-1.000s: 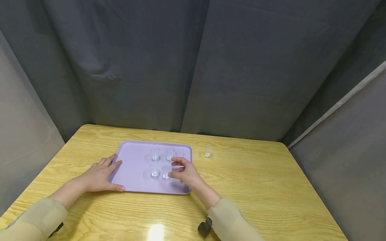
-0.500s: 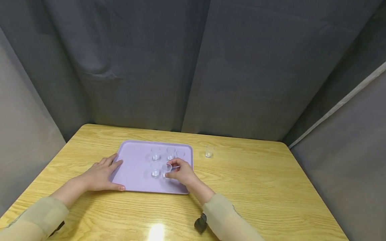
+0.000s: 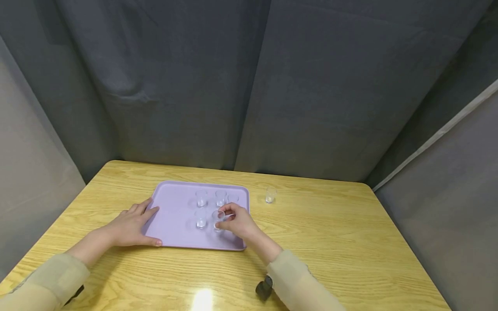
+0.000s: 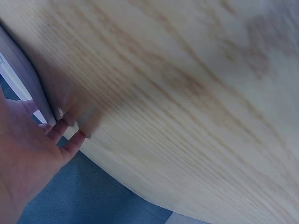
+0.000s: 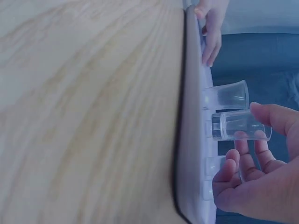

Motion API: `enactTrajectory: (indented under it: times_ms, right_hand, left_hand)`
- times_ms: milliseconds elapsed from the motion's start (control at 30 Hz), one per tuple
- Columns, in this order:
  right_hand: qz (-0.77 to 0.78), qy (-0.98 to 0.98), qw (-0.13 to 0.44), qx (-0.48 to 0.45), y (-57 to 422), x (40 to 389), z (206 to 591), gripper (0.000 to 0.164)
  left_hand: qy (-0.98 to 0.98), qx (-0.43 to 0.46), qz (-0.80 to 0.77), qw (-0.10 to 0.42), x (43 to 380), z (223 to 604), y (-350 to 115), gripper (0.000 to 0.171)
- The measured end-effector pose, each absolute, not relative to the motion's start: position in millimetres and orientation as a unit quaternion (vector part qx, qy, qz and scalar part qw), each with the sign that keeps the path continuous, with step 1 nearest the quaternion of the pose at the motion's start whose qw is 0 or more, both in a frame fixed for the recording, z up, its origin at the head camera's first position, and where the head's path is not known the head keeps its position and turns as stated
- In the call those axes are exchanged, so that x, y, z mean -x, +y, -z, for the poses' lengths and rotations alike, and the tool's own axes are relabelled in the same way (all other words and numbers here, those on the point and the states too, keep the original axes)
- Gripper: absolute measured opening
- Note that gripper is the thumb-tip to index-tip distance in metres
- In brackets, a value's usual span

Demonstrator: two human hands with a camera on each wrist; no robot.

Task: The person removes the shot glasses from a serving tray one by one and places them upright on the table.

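Observation:
A pale purple tray [image 3: 173, 220] lies on the wooden table with several small clear shot glasses on its right half. My right hand [image 3: 240, 222] pinches the front shot glass [image 5: 231, 125] between thumb and fingers. This glass stands upright, its thick base close over the tray. Beside it is a second shot glass [image 5: 228, 95], to its left in the head view. Two more, a back-left shot glass [image 3: 201, 198] and a back-middle shot glass [image 3: 220, 198], stand behind. A further glass is partly hidden by my right hand. My left hand [image 3: 126, 226] rests spread on the tray's left edge.
A lone shot glass [image 3: 270, 195] stands on the wooden table [image 3: 330, 233], right of the tray. Dark grey curtains [image 3: 186, 86] hang behind the table, with lighter panels at both sides. A small black device [image 3: 264, 288] sits at my right wrist.
My right fingers have closed round the front shot glass. After that the glass and hand moved slightly to the right. My left hand has stayed at the tray's edge.

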State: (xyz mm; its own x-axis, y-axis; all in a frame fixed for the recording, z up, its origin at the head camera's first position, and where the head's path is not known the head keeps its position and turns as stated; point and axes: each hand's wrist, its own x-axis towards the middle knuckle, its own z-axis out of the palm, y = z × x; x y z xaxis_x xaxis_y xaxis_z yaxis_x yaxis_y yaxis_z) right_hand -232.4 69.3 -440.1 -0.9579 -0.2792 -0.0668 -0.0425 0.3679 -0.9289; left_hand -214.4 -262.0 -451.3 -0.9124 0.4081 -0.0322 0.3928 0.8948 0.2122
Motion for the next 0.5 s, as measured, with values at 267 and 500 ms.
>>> enactTrajectory:
  times_ms: [267,500]
  right_hand:
    - [0.554,0.817,0.113,0.114,84.3,225.6,413.5,0.034]
    - [0.554,0.817,0.093,0.13,104.1,223.0,391.7,0.033]
  left_hand:
    - [0.973,-0.205,-0.102,0.04,214.2,451.0,-261.7,0.111]
    - [0.973,-0.205,-0.101,0.04,213.7,450.0,-261.3,0.111]
